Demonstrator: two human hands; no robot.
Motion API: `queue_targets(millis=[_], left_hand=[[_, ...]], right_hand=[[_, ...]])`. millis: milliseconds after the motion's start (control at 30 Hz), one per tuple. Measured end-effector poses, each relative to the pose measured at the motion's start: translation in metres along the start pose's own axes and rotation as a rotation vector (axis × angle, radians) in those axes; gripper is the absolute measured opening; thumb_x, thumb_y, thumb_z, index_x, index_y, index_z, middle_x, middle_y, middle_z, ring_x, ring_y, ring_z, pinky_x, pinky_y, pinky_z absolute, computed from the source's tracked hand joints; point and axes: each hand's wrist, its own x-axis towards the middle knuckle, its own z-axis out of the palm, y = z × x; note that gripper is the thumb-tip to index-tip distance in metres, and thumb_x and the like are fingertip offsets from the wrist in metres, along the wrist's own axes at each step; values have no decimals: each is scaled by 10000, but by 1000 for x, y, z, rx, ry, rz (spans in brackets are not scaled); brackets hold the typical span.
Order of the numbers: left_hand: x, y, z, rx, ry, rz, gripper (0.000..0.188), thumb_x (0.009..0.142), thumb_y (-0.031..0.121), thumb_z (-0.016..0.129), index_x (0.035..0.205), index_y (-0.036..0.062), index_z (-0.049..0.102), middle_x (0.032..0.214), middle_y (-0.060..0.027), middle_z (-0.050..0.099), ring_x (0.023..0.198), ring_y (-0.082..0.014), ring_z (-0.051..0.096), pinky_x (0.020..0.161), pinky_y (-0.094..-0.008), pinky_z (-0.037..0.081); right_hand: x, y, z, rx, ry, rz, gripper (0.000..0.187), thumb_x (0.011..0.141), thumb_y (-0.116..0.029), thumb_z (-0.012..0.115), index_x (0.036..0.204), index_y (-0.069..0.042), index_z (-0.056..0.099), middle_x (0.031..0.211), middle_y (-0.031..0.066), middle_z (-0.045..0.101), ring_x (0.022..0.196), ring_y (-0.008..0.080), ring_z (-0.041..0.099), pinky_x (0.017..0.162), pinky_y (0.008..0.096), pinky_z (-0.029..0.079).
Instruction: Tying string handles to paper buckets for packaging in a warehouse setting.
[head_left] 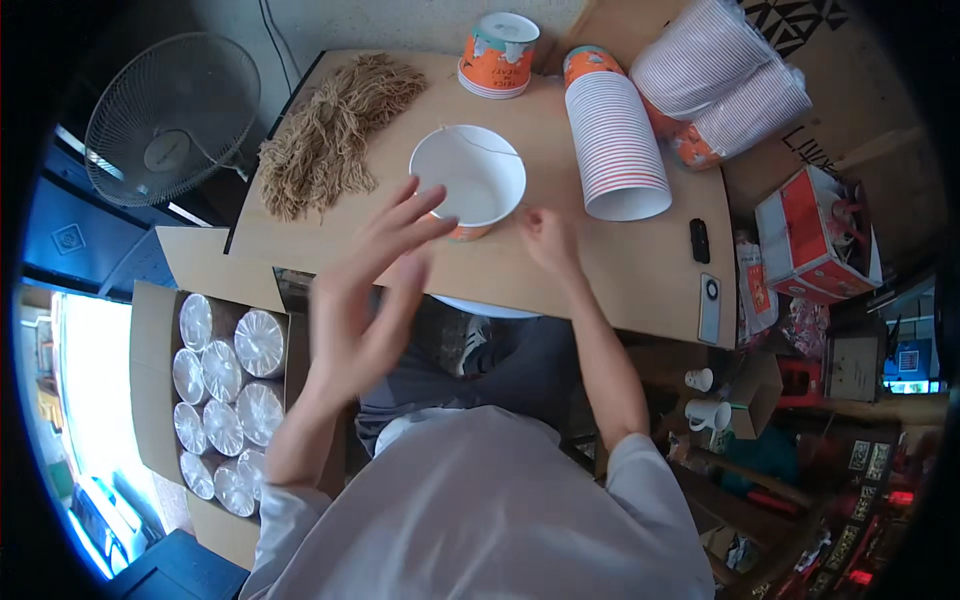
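Observation:
A white paper bucket (470,180) with an orange outside stands near the middle of the table, its open mouth facing up. A thin string (482,147) runs across the far part of its mouth. My left hand (375,290) is raised in front of the bucket's near left side, open with fingers spread and slightly blurred. Close to the bucket's right rim, my right hand (548,238) is closed with its fingertips together. Whatever it may pinch is too small or hidden to make out. A bundle of tan twine strands (340,130) lies on the table's left.
Behind the bucket stands an upside-down orange bucket stack (497,58). A long nested stack of buckets (615,140) lies to the right, with wrapped stacks (715,70) beyond. A phone (709,308) lies at the right edge. Left are a fan (170,130) and a carton (152,375) of wrapped rolls.

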Motion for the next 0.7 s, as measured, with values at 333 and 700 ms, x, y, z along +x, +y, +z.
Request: queue_targets(millis=[333, 700], left_hand=[[28, -135, 84, 457, -166, 206, 193, 938, 173, 740, 1094, 61, 759, 1165, -114, 743, 1157, -309, 682, 1107, -467, 490], [28, -138, 85, 433, -154, 133, 92, 920, 130, 763, 994, 80, 788, 959, -77, 773, 920, -273, 718, 927, -418, 543]], right_hand=[[19, 39, 3, 176, 118, 204, 172, 989, -144, 643, 1055, 5, 589, 910, 158, 660, 856, 331, 710, 745, 465, 596], [-16, -85, -151, 1489, -127, 20, 263, 999, -69, 569, 1224, 32, 660, 1007, 84, 653, 823, 185, 643, 674, 363, 555]])
